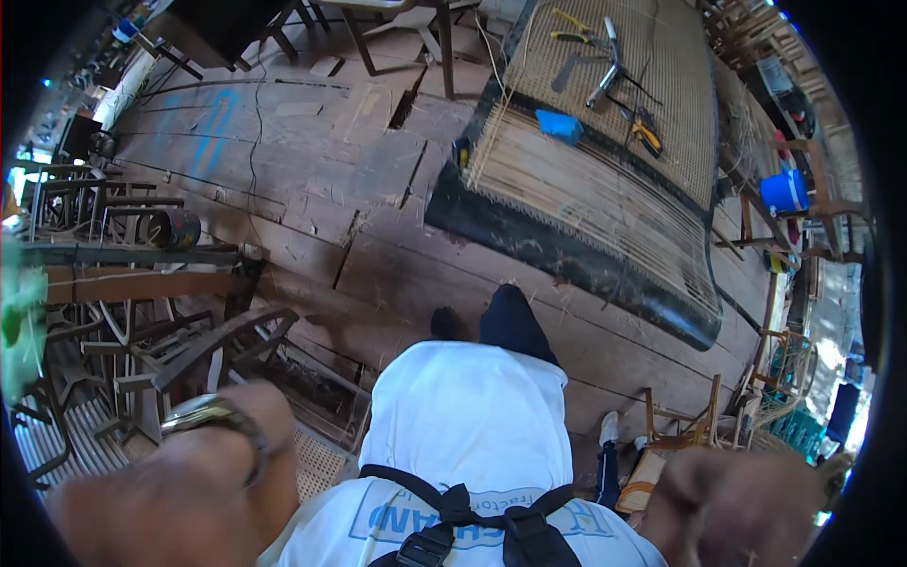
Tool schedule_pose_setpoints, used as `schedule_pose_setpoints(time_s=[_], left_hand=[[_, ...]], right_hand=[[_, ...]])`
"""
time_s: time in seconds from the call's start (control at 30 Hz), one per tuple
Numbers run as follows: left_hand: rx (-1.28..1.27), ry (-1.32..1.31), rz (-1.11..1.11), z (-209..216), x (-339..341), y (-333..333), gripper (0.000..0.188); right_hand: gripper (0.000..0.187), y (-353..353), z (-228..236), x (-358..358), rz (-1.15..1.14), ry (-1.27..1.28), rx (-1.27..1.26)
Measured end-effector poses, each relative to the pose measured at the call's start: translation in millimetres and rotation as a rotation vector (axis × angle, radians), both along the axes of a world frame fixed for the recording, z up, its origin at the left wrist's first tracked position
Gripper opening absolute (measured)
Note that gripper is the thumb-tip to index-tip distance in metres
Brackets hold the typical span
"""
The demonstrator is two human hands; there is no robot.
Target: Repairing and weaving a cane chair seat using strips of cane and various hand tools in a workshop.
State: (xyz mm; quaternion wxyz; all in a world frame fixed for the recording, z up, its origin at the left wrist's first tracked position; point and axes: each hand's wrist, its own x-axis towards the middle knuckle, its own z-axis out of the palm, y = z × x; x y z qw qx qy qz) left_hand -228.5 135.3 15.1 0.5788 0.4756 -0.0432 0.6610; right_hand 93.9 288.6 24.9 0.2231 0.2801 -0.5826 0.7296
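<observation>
Raised close to the camera at the lower left is my left hand (151, 501), blurred, with a watch (210, 414) on its wrist. My right hand (742, 501) is a blurred shape at the lower right. Finger positions cannot be made out on either, and no held thing shows. Ahead lies a dark frame (576, 260) with a woven cane panel (652, 47), partly loose strands at its near end. On the weave rest yellow-handled pliers (574, 30), a silver metal tool (603, 87), a yellow-and-black hand tool (647, 134) and a blue piece (559, 126). Both hands are apart from these.
Wooden chair frames (104, 331) are stacked at the left, near a round tin (175, 229). A blue bucket (784, 192) stands at the right. A wooden chair (675, 420) and another person's leg (607, 463) are behind on the right. The plank floor (312, 180) has gaps and a loose cable.
</observation>
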Motion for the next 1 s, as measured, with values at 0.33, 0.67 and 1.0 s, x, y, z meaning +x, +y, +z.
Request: schedule_pose_setpoints(time_s=[0.33, 0.67, 1.0], left_hand=[[-0.444, 0.181, -0.483, -86, -27, 81, 0.056], [-0.364, 0.111, -0.691, -59, -80, 214, 0.023], [-0.035, 0.119, -1.094, -96, -94, 285, 0.039]], right_hand=[[0.038, 10, -219, -32, -0.973, -0.867, -1.010], [0.026, 121, -227, -120, -1.067, -0.940, -0.824], [0.018, 107, -233, -156, -1.352, -1.017, -0.916]])
